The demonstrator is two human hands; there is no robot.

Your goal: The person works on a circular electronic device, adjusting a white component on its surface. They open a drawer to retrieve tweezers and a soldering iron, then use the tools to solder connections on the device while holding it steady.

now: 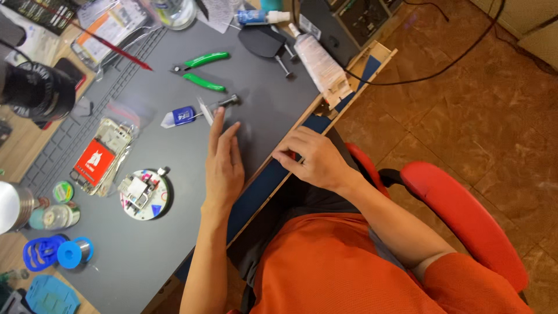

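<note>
One grey work mat (174, 232) fills the bench, and one red chair (465, 215) sits under a person in an orange shirt. Two bare hands are in view. The left hand (224, 166) lies flat on the mat, fingers spread long and open, holding nothing; its fingertips (218, 116) reach up just beside one small metal tool (224, 103) lying near the middle of the mat. The right hand (311, 160) curls over the blue front edge of the bench (261, 186), fingers bent down onto that edge, gripping no loose thing.

On to the smaller pieces. One opened phone body (107, 154) with one red label lies at the left of the mat. One round white dish (144, 195) of small parts sits just below it, well apart from the left hand. One pair of green-handled cutters (203, 70) lies higher up, handles splayed. One white tube (317, 61) rests near the bench's far corner. One small blue-and-white piece (180, 116) lies touching or just beside the metal tool; which, I can't make out. One blue spool (72, 253) sits at the lower left.
</note>
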